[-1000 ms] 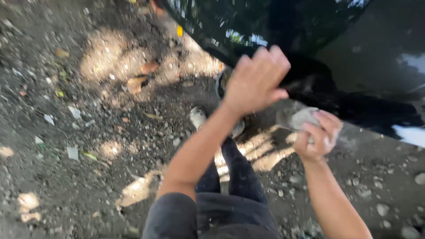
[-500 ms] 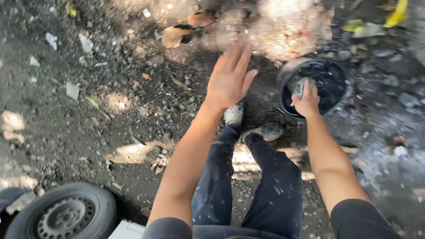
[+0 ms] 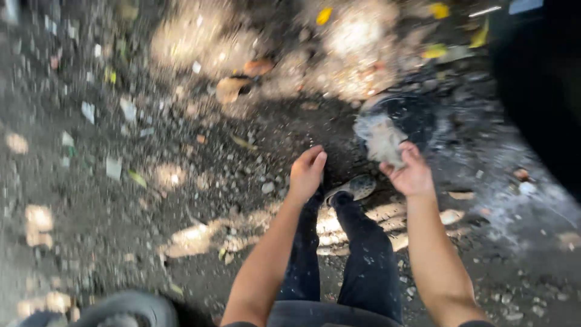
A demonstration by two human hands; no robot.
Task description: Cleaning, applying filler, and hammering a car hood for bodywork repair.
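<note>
Right hand (image 3: 411, 172) grips pale wet rag (image 3: 381, 139) over dark basin (image 3: 405, 115); left hand (image 3: 307, 172) empty, fingers loosely curled. Gravel ground (image 3: 151, 200), dead leaves (image 3: 233, 88), tyre (image 3: 130, 309) lower left.

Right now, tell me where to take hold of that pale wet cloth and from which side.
Take the cloth by its bunched lower end, where the right hand already clutches it, coming from below and the right. Its upper part spreads loose toward the dark bucket, so it offers no firm grip; blur hides finer folds.
</note>
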